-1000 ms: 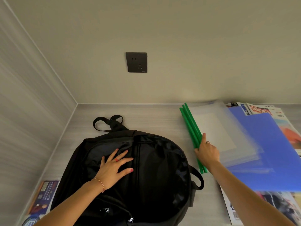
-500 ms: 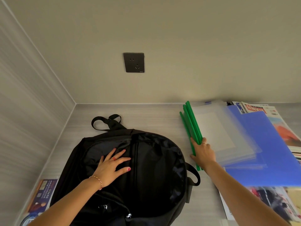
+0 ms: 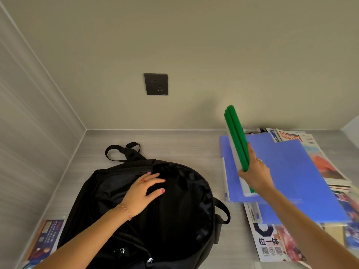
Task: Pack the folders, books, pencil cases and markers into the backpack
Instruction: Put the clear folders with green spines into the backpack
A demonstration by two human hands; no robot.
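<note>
A black backpack (image 3: 174, 216) lies flat on the grey table, its carry loop toward the wall. My left hand (image 3: 144, 193) rests flat on its top, fingers spread. My right hand (image 3: 256, 173) grips a bundle of clear folders with green spines (image 3: 237, 138), lifted off the table and tilted up on edge. Beneath them blue folders (image 3: 295, 171) lie flat on the right. Books and magazines (image 3: 328, 164) are stacked at the far right, under and beside the blue folders.
A printed magazine (image 3: 270, 243) lies near the front right. A booklet (image 3: 44, 239) sits at the front left by the side wall. A dark wall socket (image 3: 156, 84) is on the back wall. Walls close off the left and back.
My right hand has closed on the green-spined folders and raised them off the blue folders, tipping them upright. My left hand stays on the backpack.
</note>
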